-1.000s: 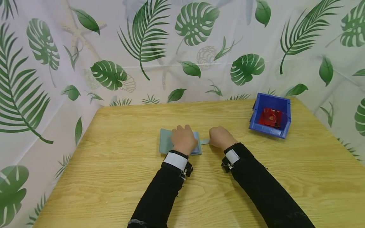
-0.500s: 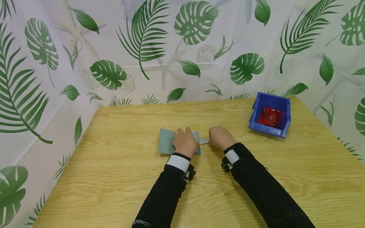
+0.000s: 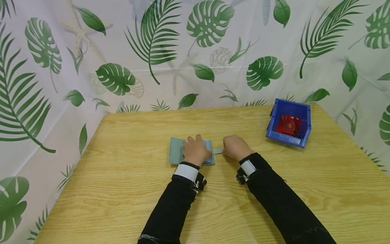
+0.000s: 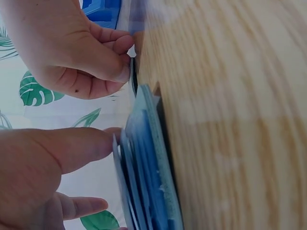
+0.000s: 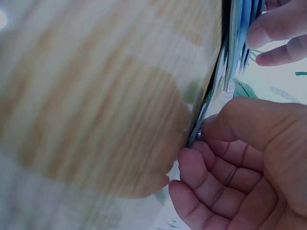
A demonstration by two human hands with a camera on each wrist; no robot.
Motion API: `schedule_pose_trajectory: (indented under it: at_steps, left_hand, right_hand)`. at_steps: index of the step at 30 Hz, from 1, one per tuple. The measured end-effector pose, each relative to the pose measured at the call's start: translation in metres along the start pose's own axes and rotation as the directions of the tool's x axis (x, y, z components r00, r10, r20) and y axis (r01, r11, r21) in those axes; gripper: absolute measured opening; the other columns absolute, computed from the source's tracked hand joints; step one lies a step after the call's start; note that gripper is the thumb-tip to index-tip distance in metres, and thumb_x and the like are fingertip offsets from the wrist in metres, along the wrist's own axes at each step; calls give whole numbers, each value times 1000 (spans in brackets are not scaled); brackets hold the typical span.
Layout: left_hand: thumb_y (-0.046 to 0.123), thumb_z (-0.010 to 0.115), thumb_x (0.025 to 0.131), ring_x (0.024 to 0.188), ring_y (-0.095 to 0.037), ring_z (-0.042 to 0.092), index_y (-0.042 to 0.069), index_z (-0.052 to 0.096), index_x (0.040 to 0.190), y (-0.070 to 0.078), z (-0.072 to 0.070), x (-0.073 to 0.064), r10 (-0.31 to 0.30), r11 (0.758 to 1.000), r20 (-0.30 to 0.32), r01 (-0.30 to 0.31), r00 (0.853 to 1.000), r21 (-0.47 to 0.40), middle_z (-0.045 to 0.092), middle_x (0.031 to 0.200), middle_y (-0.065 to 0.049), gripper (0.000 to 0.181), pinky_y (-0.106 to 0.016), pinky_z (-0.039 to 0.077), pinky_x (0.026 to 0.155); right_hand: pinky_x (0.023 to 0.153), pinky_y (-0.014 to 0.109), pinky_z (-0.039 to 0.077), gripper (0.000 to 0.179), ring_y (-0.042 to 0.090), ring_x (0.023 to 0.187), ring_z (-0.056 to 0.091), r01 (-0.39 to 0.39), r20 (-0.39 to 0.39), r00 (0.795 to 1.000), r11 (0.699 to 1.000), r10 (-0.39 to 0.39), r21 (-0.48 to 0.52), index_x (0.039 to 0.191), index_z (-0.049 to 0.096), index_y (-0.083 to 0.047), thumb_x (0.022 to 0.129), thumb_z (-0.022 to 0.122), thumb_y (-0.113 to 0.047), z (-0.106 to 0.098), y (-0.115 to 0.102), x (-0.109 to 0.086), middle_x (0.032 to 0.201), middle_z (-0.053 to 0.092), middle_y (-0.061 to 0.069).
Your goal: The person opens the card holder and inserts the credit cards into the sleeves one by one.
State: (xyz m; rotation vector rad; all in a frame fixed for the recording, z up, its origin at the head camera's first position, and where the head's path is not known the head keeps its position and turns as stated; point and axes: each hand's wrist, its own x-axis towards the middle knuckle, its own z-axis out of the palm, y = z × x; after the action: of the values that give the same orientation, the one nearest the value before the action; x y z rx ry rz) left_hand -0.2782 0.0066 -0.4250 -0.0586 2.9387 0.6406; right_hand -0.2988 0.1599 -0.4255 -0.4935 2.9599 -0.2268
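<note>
A pale green card holder [image 3: 176,151] lies spread open on the table, its clear bluish sleeves [image 4: 144,163] fanned upward in the left wrist view. My left hand [image 3: 196,151] is over the sleeves. Its thumb touches their outer edges, and the other fingers extend past them without a visible grip. To the right, my right hand [image 3: 237,147] pinches the end of the holder's narrow strap [image 3: 218,151] between thumb and forefinger. A small metal snap [image 5: 200,135] shows at the strap's tip in the right wrist view. The sleeves under my left palm are hidden from above.
At the back right of the wooden table [image 3: 128,189] stands a blue bin [image 3: 285,140] with red cards [image 3: 289,125] inside. A leaf-printed cloth [image 3: 170,91] hangs behind the table and along both sides.
My left hand has shifted slightly right over the sleeves, then back left. The right hand keeps its pinch on the strap, and the card holder stays in place.
</note>
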Motion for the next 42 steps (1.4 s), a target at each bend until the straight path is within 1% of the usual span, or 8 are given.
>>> schedule_pose_trajectory:
  at_steps: [5,10,19,24,28,33,38,42]
  left_hand:
    - [37,72,87,121,-44,44,2,41,145,-6,-2,3,20,1000,6,-19,1000,-19,44,134,-27,75,-49,50,85]
    - [39,72,87,120,-44,49,0,38,146,-18,-10,6,51,992,24,-48,998,-118,47,135,-28,79,-49,45,95]
    - [42,65,92,104,-35,62,-1,40,145,-48,-40,-4,81,931,161,-17,984,-365,54,133,-22,72,-45,51,85]
    - [34,65,94,86,-26,67,-1,64,118,-63,-55,-4,87,898,176,-1,980,-439,64,114,-17,42,-39,55,77]
    - [26,65,95,75,-21,66,0,70,96,-73,-60,-2,56,862,171,39,984,-506,67,94,-13,27,-37,56,74]
    - [20,64,95,65,-19,62,2,65,73,-85,-61,-2,27,865,145,50,989,-500,63,71,-8,29,-33,55,66]
    - [17,63,95,56,-15,58,4,61,68,-97,-57,0,-35,877,146,100,989,-470,58,62,-5,30,-27,52,58]
    - [18,65,94,49,-12,54,5,63,65,-105,-52,3,-78,913,153,132,985,-385,56,56,-2,32,-24,49,51]
  right_hand:
    - [54,27,32,23,15,55,38,-22,13,1000,1000,22,1,66,52,-7,85,65,-4,0,0,1,59,42,-1]
    - [56,28,35,17,17,58,43,-26,23,999,1000,26,-1,70,57,-5,86,64,-4,1,0,2,63,49,2]
    - [56,28,32,21,16,56,39,-30,25,999,999,29,17,68,53,-5,86,64,-4,3,0,1,60,42,1]
    - [56,28,32,22,16,56,38,-29,14,999,999,28,20,68,53,-5,86,65,-4,2,-1,0,60,41,1]
    - [56,28,32,23,16,56,38,-29,11,1000,999,29,35,67,52,-6,86,64,-4,-1,-1,0,59,40,1]
    - [56,28,31,22,16,55,37,-38,20,999,998,37,51,67,51,-6,86,62,-2,-1,0,1,59,39,1]
    - [55,28,30,25,16,54,34,-44,32,999,997,42,67,65,48,-7,85,60,-1,1,0,2,58,35,0]
    - [55,29,31,21,17,55,36,-49,36,998,996,46,75,67,50,-6,85,60,-1,1,0,1,59,38,1]
